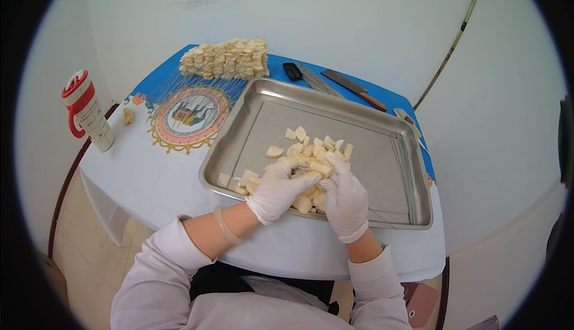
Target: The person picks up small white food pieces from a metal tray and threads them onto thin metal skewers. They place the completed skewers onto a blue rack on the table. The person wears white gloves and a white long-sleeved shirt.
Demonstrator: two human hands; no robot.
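Observation:
Both hands wear white gloves and meet over a steel tray [376,150]. My left hand [284,186] is closed on pale cut food pieces [320,168], at its fingertips. My right hand [345,195] pinches at the right end of the same pieces; whether it also grips a skewer cannot be told. Loose pale chunks [301,204] lie in the tray below, behind and left of the hands. Thin metal skewers [406,177] lie along the tray's right side. At the back left of the table is a pile of skewered pieces [226,59].
Behind the tray lie a cleaver [347,83] with a wooden handle, more thin skewers [318,81] and a small black container [293,71]. A red and white bottle [89,112] stands at the far left, near a single pale piece [128,116]. A wall rises behind the table.

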